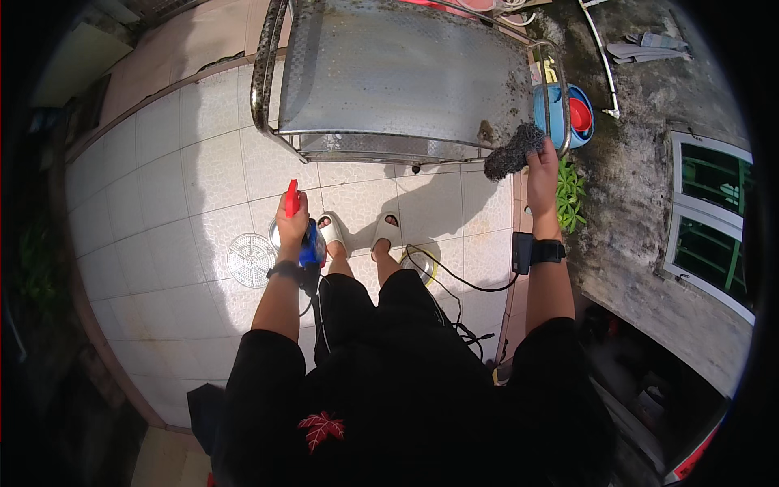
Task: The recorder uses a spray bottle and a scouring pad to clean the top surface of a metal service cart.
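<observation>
My left hand grips a spray bottle with a blue body and a red spray head, held low in front of me over the tiled floor. A dark grey, shaggy cloth hangs from the fingers of my right hand. That cloth overlaps the right front corner of a metal trolley; whether it presses on the surface I cannot tell. Rust and dirt spots mark the trolley's top, and a brown patch shows beside the cloth. Tubular rails, spotted with rust, rise at both ends.
Behind the trolley's right rail stands a blue tub with a red container. A green plant grows near the stained wall. Black cables trail by my right leg. A round drain cover lies left of my feet.
</observation>
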### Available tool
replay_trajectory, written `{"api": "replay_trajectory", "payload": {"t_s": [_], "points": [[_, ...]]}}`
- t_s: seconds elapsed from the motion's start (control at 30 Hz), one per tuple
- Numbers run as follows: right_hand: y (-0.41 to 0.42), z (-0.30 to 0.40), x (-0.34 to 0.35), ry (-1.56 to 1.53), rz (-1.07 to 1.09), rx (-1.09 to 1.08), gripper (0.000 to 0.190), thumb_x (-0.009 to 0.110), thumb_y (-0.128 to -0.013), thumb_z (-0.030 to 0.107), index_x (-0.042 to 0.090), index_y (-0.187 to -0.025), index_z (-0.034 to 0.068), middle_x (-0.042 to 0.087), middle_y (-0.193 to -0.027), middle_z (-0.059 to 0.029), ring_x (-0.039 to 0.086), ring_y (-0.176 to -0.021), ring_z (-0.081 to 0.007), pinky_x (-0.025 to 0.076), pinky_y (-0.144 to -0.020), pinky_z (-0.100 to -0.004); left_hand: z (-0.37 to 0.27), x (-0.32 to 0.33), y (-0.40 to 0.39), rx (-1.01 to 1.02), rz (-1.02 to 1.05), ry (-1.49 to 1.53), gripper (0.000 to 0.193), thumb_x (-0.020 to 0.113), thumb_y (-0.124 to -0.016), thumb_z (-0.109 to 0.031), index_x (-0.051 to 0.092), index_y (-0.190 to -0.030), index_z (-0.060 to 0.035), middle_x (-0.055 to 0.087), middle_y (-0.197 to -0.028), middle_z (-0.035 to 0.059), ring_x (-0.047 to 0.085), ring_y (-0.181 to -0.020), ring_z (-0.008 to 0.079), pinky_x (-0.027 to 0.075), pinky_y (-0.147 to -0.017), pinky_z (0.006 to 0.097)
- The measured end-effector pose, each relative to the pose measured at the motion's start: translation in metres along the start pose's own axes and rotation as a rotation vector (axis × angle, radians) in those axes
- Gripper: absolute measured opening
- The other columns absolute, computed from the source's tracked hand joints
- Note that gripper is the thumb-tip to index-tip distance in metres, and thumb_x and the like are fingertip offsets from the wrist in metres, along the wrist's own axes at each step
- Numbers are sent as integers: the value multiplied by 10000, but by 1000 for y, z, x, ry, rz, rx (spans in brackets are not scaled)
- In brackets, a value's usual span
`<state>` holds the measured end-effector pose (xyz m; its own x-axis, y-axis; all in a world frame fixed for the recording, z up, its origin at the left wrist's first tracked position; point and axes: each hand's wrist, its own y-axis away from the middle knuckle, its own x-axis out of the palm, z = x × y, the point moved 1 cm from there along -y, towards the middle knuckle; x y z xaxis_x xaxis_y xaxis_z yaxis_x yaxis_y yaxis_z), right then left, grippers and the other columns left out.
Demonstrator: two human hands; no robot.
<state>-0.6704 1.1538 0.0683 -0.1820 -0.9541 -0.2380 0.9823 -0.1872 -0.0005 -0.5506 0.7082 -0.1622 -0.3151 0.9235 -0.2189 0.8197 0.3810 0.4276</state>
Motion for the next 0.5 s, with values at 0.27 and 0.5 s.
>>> {"api": "replay_trajectory", "payload": {"t_s": [0.27, 0.5], "points": [[32, 17, -16, -601, -109, 36, 404, 499, -924, -35, 505, -1315, 67, 588, -1246, -69, 558, -1141, -203, 424, -1014, -377, -22, -58, 29, 49, -74, -108, 190, 632, -929, -193, 592, -1033, -39, 601, -785, 50, 548, -657, 113, 476, -623, 271], [34, 22, -14, -736, -153, 68, 350, 449, -948, 35, 522, -1290, 60, 613, -1184, -92, 599, -1077, -239, 502, -928, -430, -21, -78, 31, 105, -112, -87, 233, 612, -942, -170, 580, -1128, -33, 605, -764, 45, 576, -560, 105, 481, -527, 254]]}}
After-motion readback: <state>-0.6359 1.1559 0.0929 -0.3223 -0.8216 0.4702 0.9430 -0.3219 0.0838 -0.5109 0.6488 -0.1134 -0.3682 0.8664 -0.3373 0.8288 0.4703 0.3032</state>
